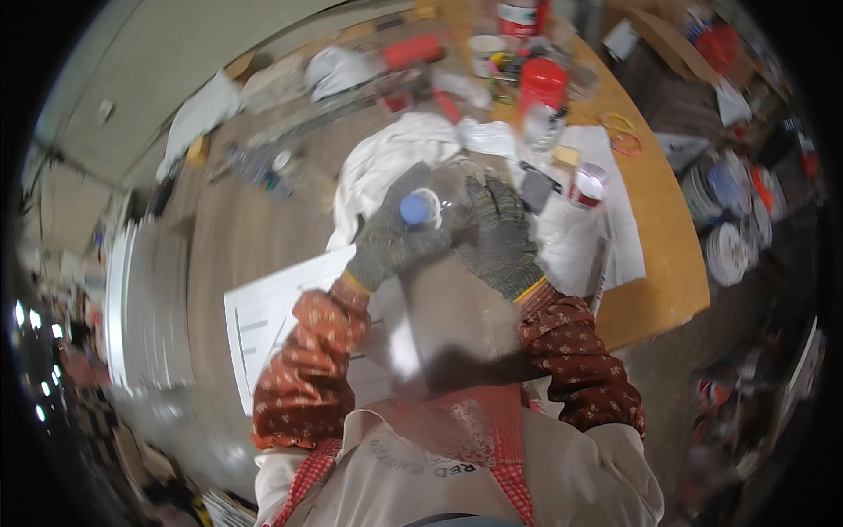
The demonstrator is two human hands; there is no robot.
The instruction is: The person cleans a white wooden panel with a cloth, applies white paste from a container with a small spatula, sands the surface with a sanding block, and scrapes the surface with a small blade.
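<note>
A see-through plastic bottle [452, 195] with a blue cap [415, 209] is held between my two hands over the table, its cap end toward my left. My left hand [392, 235], in a grey knit glove, grips the bottle around the neck, just beside the cap. In a matching glove, my right hand [500, 235] closes against the bottle's right side, with its fingers pointing away from me. A bunched white cloth [373, 167] lies just behind my left hand. Under my forearms are printed paper sheets [263, 307]. Blur hides the finer details of the bottle.
Right of my hands stand a small red-and-white can [589, 185] and a white plastic bag [562, 230]. Farther back is a red-lidded container [543, 83] among other jars. Several loose items [255, 167] lie at the left. Buckets [731, 250] stand beyond the wooden table's [663, 290] right edge.
</note>
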